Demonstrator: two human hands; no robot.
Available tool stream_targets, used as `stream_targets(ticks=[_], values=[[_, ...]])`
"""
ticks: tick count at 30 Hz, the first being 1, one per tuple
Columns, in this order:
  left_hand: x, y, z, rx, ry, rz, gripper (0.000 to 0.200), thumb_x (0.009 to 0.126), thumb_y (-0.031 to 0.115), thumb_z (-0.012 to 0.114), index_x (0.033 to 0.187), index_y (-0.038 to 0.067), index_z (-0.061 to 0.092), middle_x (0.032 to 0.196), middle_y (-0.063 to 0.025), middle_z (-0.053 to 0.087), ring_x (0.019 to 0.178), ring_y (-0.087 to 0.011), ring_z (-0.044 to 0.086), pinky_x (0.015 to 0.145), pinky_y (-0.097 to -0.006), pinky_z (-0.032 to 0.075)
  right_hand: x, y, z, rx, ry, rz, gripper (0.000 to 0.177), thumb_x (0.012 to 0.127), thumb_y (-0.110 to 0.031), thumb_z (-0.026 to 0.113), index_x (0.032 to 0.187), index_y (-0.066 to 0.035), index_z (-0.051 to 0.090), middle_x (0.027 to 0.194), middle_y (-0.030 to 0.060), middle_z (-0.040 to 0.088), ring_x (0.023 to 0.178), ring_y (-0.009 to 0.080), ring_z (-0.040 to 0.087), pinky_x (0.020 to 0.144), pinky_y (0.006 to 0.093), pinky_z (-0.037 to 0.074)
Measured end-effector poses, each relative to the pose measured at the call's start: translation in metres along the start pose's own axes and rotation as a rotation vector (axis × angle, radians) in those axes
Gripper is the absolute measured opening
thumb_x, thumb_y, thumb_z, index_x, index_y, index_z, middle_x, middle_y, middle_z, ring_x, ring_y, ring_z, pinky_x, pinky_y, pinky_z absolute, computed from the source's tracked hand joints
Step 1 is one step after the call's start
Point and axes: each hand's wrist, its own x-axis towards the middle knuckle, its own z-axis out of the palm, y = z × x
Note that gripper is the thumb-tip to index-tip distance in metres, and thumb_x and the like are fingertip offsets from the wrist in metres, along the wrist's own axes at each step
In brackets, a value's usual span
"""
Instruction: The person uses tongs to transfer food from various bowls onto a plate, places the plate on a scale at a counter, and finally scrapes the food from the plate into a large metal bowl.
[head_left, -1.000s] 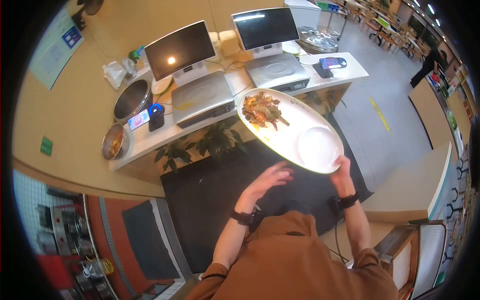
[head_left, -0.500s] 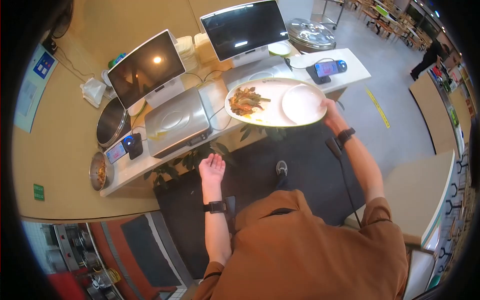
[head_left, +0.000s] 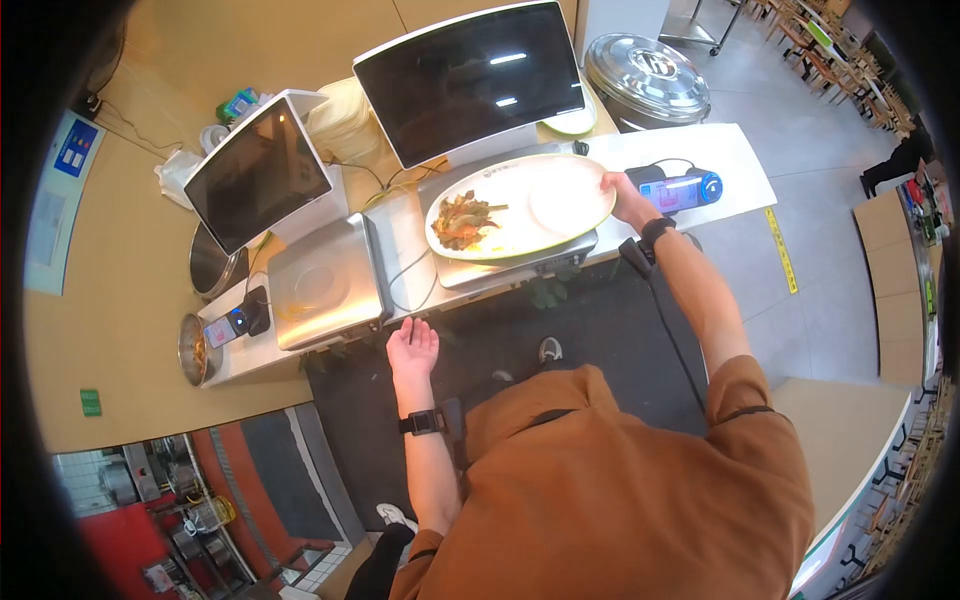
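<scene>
A white oval plate (head_left: pixel 512 232) is gripped at its right rim by my right hand (head_left: pixel 628 200). Leftover cooked food (head_left: pixel 464 221) lies on the plate's left part, and a round white dish (head_left: pixel 570 207) sits on its right. Beneath the plate, a flat metal scale-like unit (head_left: pixel 572 252) shows along its front edge. My left hand (head_left: pixel 413 350) hangs palm up with its fingers slightly curled, holding nothing, just in front of the counter. Nearest to it is the other metal scale-like unit (head_left: pixel 330 285).
Two screens, a large one (head_left: pixel 470 80) and a smaller one (head_left: pixel 258 175), stand on the white counter (head_left: pixel 735 165). A payment device (head_left: pixel 690 190) is at its right, another (head_left: pixel 228 326) at its left beside a metal bowl (head_left: pixel 196 345). A lidded steel pot (head_left: pixel 650 80) stands behind.
The plate has shifted left, now overlapping the right metal unit in view, still in my right hand. The whole view has moved closer to the counter. My left hand remains low and open.
</scene>
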Motion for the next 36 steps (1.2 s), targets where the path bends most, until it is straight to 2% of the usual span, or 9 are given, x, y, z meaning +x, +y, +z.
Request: stream_targets(ticks=[4,7,10,22,28,31,33,35,36], values=[[0.006,0.007,0.008,-0.003,-0.011,0.014,0.024,0.086,0.013,0.044,0.107,0.010,0.054,0.109,-0.0050,0.055,0.100,-0.0171,0.054,0.091,-0.0385,0.042,0.016,-0.007,-0.011,-0.029,0.014,0.088,0.045,0.062,-0.009,0.053,0.105,0.006,0.051,0.097,0.0143,0.060,0.088,0.0278,0.059,0.082,0.0329,0.050],[0.007,0.010,0.020,-0.044,-0.026,-0.003,0.022,0.086,0.012,0.044,0.106,0.010,0.053,0.108,-0.0055,0.055,0.099,-0.0178,0.054,0.090,-0.0387,0.043,0.014,-0.005,-0.003,-0.112,0.168,-0.009,0.039,0.071,-0.011,0.054,0.106,0.005,0.049,0.100,0.0146,0.058,0.090,0.0279,0.058,0.083,0.0341,0.049],[0.006,0.009,0.040,-0.050,-0.046,-0.032,0.022,0.087,0.011,0.044,0.107,0.009,0.052,0.107,-0.0061,0.056,0.099,-0.0185,0.055,0.090,-0.0387,0.043,0.017,-0.004,0.002,-0.191,0.217,-0.022,0.034,0.076,-0.013,0.055,0.105,0.004,0.050,0.101,0.0146,0.057,0.092,0.0275,0.058,0.081,0.0345,0.049],[0.015,0.006,0.044,-0.079,-0.008,-0.100,0.022,0.086,0.010,0.045,0.108,0.010,0.052,0.106,-0.0060,0.057,0.098,-0.0184,0.056,0.091,-0.0390,0.042,0.040,0.023,-0.020,-0.138,0.297,-0.004,0.028,0.077,-0.016,0.056,0.099,0.001,0.052,0.096,0.0123,0.055,0.090,0.0235,0.054,0.076,0.0333,0.048],[0.020,-0.001,0.035,-0.111,0.059,-0.155,0.020,0.086,0.011,0.043,0.102,0.012,0.056,0.100,-0.0040,0.060,0.093,-0.0170,0.058,0.088,-0.0372,0.042,0.011,0.027,0.003,-0.298,0.505,-0.224,0.035,0.076,-0.019,0.057,0.099,0.007,0.057,0.095,0.0171,0.061,0.092,0.0221,0.058,0.078,0.0322,0.045],[0.029,-0.007,0.029,-0.154,0.115,-0.198,0.021,0.086,0.009,0.041,0.098,0.012,0.058,0.099,-0.0038,0.060,0.093,-0.0168,0.058,0.087,-0.0374,0.042,-0.028,0.055,0.023,-0.651,0.756,-0.372,0.052,0.076,-0.017,0.058,0.118,0.013,0.049,0.120,0.0265,0.053,0.113,0.0334,0.050,0.098,0.0368,0.037],[0.039,-0.012,0.019,-0.155,0.140,-0.217,0.021,0.085,0.009,0.041,0.096,0.012,0.059,0.098,-0.0039,0.060,0.092,-0.0170,0.058,0.087,-0.0375,0.043,-0.037,0.097,0.017,-0.795,1.016,-0.651,0.054,0.078,-0.015,0.057,0.122,0.014,0.046,0.130,0.0263,0.046,0.121,0.0357,0.044,0.102,0.0376,0.034],[0.050,-0.016,0.004,-0.153,0.163,-0.222,0.022,0.084,0.010,0.041,0.094,0.012,0.060,0.098,-0.0040,0.061,0.092,-0.0173,0.058,0.087,-0.0376,0.043,-0.061,0.125,0.020,-0.719,1.013,-0.661,0.047,0.079,-0.015,0.057,0.119,0.009,0.049,0.135,0.0272,0.039,0.121,0.0362,0.042,0.101,0.0415,0.034],[0.055,-0.019,-0.002,-0.147,0.171,-0.218,0.022,0.084,0.010,0.041,0.094,0.011,0.060,0.098,-0.0041,0.061,0.092,-0.0175,0.058,0.087,-0.0376,0.043,-0.078,0.133,0.027,-0.740,0.974,-0.558,0.041,0.079,-0.013,0.056,0.114,0.007,0.053,0.126,0.0240,0.048,0.113,0.0334,0.048,0.097,0.0389,0.038]])
